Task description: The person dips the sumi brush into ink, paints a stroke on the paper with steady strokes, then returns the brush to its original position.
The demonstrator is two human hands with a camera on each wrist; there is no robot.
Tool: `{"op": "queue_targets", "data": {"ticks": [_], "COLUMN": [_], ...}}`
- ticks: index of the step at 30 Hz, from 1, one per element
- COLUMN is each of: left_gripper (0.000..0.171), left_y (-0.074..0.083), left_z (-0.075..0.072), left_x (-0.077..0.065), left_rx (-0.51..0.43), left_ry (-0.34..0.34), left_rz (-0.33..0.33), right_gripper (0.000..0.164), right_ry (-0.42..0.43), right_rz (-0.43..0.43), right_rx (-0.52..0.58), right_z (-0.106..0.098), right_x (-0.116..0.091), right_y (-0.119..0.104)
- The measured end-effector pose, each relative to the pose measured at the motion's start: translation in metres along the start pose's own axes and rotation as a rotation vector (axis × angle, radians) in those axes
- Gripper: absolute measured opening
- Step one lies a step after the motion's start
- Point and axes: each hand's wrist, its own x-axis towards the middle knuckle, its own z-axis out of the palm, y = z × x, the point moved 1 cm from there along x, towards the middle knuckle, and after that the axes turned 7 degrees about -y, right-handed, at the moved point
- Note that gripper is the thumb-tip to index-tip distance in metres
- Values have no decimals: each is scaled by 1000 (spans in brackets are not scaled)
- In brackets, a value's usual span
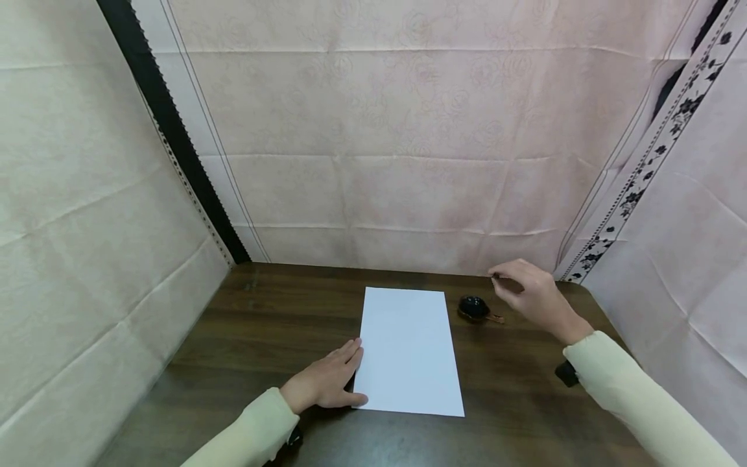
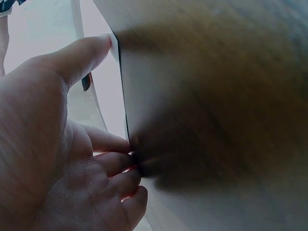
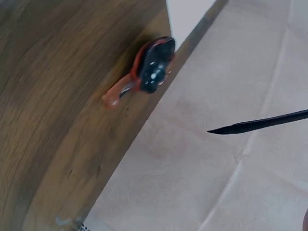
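A blank white sheet of paper (image 1: 408, 350) lies on the brown wooden table. My left hand (image 1: 329, 379) rests at its left edge, thumb on the near corner and fingers extended along the side; the left wrist view shows the thumb (image 2: 89, 55) on the paper. At the back right, my right hand (image 1: 533, 295) pinches a slim dark brush between thumb and fingers, raised above the table. In the right wrist view the brush (image 3: 257, 125) has a black pointed tip, with most of the right hand out of frame. Left of that hand sits a small handled dish (image 1: 474, 307) of glossy black ink.
Pale cloth hangs behind the table as a back wall (image 1: 379, 130), with more cloth on the left (image 1: 87, 227) and right (image 1: 688, 259). The table's back edge meets the cloth just beyond the paper. Dark bands circle both wrists.
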Motion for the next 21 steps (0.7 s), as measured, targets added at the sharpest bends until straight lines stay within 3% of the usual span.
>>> {"op": "queue_targets", "data": {"ticks": [9,21], "left_gripper": [99,99], "left_y": [-1,-1], "left_z": [1,1], "left_x": [1,2], "left_rx": [8,5], "left_ry": [1,-2], "left_rz": [-1,-2], "right_gripper": [29,15], "right_ry": [193,290], "right_rz": [261,598], "right_rx": [140,259], "right_z": [-1,7], "right_x": [9,2], "right_y": [-2,5]}}
